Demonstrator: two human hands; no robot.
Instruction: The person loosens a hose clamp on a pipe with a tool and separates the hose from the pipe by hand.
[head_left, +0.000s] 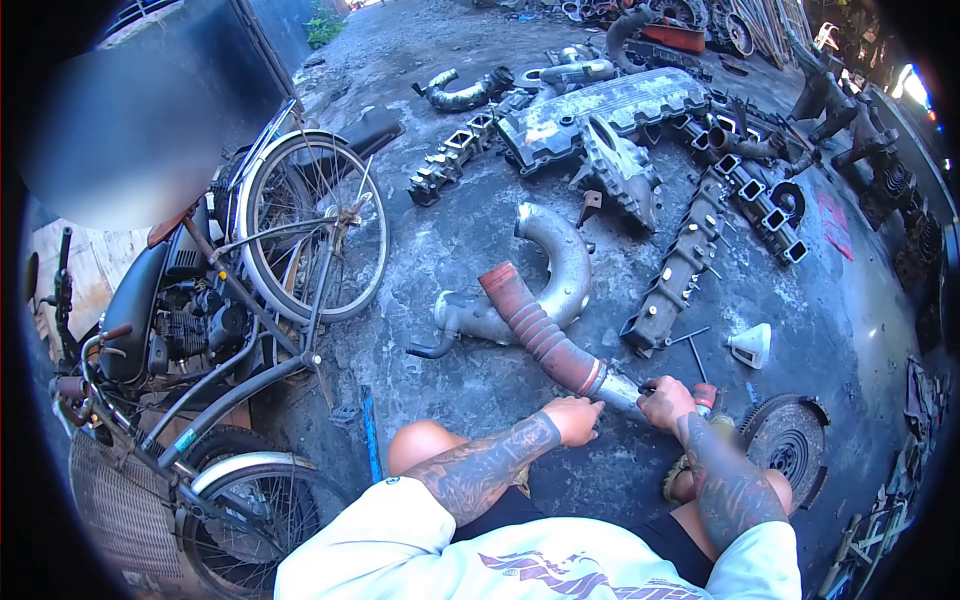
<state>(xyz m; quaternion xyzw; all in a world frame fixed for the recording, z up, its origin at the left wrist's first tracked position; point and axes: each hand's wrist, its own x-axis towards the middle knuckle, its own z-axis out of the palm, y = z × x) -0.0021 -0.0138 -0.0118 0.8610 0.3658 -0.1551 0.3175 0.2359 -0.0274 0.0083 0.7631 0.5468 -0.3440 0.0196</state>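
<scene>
A red ribbed hose (pixel 540 330) lies slantwise on the ground before me, joined by a clamp (pixel 597 377) to a silvery metal pipe (pixel 622 390). My right hand (pixel 665 405) is closed at the lower right end of that pipe, its fingers partly hidden. Just below the clamp is my left hand (pixel 572 420), fingers curled in; whatever it may hold is hidden. Behind the hose rests a curved grey metal pipe (pixel 565 260). A T-shaped tool (pixel 693 345) and a short red hose piece (pixel 705 395) lie near my right hand.
A white funnel (pixel 750 345) and a round toothed plate (pixel 785 445) are on the right. Further off lie a large metal cover (pixel 610 110) and several manifolds (pixel 685 260). A bicycle (pixel 310 230) and a motorcycle (pixel 180 310) stand left, beside a blue bar (pixel 371 435).
</scene>
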